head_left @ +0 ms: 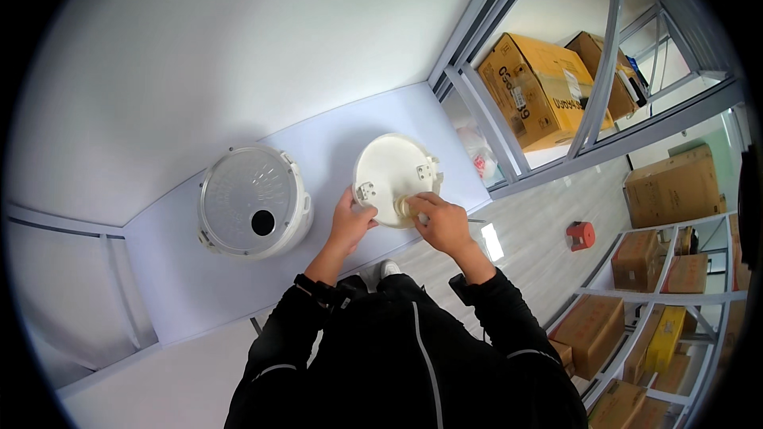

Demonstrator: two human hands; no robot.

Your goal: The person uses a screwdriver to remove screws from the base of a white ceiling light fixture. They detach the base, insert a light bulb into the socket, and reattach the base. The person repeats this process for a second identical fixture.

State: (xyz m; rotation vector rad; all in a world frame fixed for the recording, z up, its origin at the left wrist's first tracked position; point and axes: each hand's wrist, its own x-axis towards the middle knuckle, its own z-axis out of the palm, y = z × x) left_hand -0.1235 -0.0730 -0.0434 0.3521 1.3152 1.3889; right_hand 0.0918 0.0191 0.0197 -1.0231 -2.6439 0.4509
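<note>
A round white plastic cover (389, 175) is held tilted up over the table, its inner side with two small brackets facing me. My left hand (350, 224) is closed on its lower left rim, thumb on the inner face. At the cover's lower right, my right hand (442, 224) has its fingers pinched on a small cream ring-shaped part (404, 208), which lies against the inner face; the fingers hide some of it. Left of the cover stands a white round tub-like appliance (298, 232). Its greyish, shiny top (238, 191) has a round black opening (263, 222).
The pale table (183, 302) runs along a white wall (238, 48). Grey metal framing (509, 183) stands at the table's right end, with a yellow carton (548, 95) behind it. A red stool (581, 235) is on the floor. Shelves with several cardboard boxes (592, 334) stand at lower right.
</note>
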